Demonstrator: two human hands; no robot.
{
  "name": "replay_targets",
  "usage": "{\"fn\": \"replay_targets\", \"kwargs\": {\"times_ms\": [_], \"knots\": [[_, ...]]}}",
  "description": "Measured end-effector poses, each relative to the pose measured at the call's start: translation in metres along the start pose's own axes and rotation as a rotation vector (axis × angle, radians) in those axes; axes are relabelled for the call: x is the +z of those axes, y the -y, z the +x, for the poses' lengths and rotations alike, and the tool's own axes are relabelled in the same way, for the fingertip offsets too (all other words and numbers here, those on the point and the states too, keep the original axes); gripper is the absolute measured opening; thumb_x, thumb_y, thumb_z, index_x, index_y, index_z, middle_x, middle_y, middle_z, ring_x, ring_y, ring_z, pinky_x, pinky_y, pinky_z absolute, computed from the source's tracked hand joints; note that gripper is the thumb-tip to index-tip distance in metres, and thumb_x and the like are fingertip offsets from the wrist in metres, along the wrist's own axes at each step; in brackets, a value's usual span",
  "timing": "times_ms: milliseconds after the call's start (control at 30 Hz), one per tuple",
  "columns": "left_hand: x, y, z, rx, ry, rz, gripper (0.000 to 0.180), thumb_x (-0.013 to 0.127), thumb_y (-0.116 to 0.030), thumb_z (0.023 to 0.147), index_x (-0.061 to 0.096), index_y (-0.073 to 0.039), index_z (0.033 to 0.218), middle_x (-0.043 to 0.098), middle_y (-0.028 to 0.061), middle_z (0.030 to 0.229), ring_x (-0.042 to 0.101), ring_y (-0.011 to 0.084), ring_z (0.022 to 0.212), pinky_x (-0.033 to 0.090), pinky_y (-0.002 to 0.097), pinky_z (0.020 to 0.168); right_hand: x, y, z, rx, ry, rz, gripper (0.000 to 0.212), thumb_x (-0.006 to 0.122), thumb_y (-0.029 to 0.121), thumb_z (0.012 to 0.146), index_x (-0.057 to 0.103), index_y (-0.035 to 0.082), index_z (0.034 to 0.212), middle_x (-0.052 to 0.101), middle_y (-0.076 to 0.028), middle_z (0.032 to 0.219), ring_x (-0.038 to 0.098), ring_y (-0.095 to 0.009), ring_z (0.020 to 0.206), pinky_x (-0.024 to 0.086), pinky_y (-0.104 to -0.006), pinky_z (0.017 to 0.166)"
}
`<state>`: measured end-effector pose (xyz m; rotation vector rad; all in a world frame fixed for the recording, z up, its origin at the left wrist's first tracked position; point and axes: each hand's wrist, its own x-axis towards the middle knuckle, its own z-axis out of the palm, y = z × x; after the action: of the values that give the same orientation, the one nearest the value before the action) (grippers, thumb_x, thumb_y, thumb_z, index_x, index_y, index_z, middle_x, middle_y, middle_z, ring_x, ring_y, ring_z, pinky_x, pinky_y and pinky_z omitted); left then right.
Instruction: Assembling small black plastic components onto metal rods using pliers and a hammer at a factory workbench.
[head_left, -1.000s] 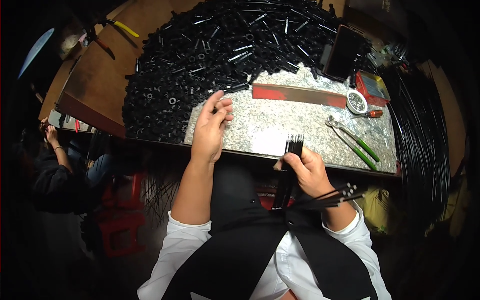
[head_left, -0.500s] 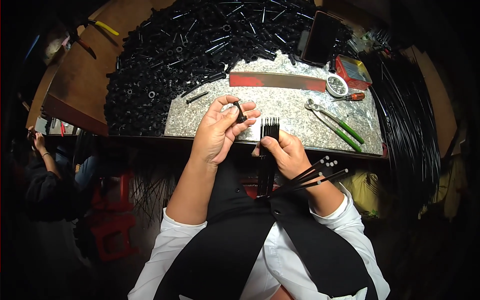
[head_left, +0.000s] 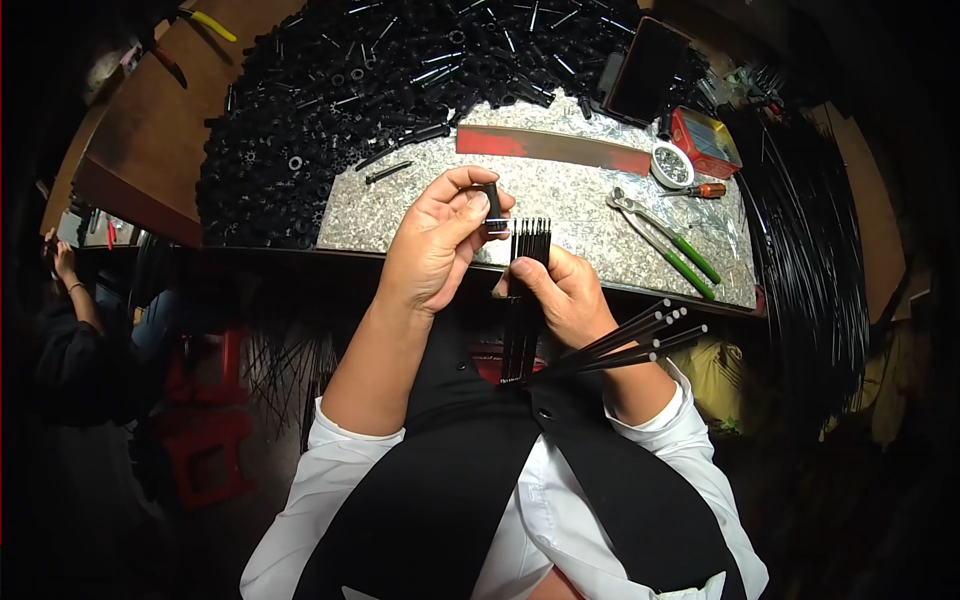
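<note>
A short black tubular plastic part (head_left: 492, 200) is pinched upright between the thumb and fingers of my left hand (head_left: 440, 245). Its lower end sits close beside the tips of a row of thin black rods (head_left: 529, 240); I cannot tell whether they touch. My right hand (head_left: 565, 295) is closed around these rods, thumb across the front, with their shiny tips pointing away from me. Below that hand the rods run down toward my lap. Several black rods with pale round ends (head_left: 665, 325) stick out over my right forearm.
A heap of black tubular parts (head_left: 300, 130) covers the far left of the speckled tabletop (head_left: 570, 205). Around it are a red-edged strip (head_left: 550, 150), white cup of small pieces (head_left: 672, 165), screwdriver (head_left: 710, 190), green-handled cutters (head_left: 665, 240), phone (head_left: 647, 72) and hanging black rods (head_left: 810, 250). Another person sits far left.
My left hand has brought the black part closer to the rod tips and turned it more upright. The right hand still grips the rods. The whole view has shifted slightly.
</note>
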<state>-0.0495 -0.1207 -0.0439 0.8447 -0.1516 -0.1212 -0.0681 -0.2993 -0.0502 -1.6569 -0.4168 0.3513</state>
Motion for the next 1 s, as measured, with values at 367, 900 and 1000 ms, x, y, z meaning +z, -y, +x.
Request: {"fn": "replay_targets", "kwargs": {"times_ms": [367, 900, 1000], "knots": [[-0.0027, -0.0006, 0.0008, -0.025, -0.007, -0.008, 0.029, 0.054, -0.006, 0.092, 0.051, -0.003, 0.121, 0.062, 0.0091, 0.099, 0.061, 0.0146, 0.093, 0.052, 0.0267, 0.077, 0.0004, -0.0013, -0.0004, -0.01, -0.001, 0.024, 0.022, 0.05, 0.016, 0.097, 0.059, -0.003, 0.092, 0.066, -0.007, 0.08, 0.061, -0.011, 0.073, 0.05, -0.0247, 0.068], [-0.0073, -0.0032, 0.0054, -0.029, 0.003, -0.059, 0.032, 0.054, -0.004, 0.091, 0.052, 0.001, 0.123, 0.064, 0.0163, 0.105, 0.064, 0.0218, 0.094, 0.054, 0.0292, 0.079, 0.0027, -0.0004, 0.0019, -0.05, -0.015, 0.035, 0.023, 0.05, 0.017, 0.097, 0.059, -0.003, 0.09, 0.066, -0.006, 0.078, 0.061, -0.011, 0.072, 0.049, -0.0247, 0.068], [-0.0086, -0.0012, 0.0062, -0.037, 0.002, -0.055, 0.03, 0.056, -0.005, 0.091, 0.055, 0.0, 0.121, 0.065, 0.0138, 0.102, 0.064, 0.0192, 0.092, 0.054, 0.0283, 0.078, 0.0028, 0.0002, 0.0017, -0.041, -0.018, 0.047, 0.022, 0.05, 0.017, 0.097, 0.059, -0.003, 0.09, 0.066, -0.006, 0.078, 0.061, -0.011, 0.072, 0.049, -0.0248, 0.067]]}}
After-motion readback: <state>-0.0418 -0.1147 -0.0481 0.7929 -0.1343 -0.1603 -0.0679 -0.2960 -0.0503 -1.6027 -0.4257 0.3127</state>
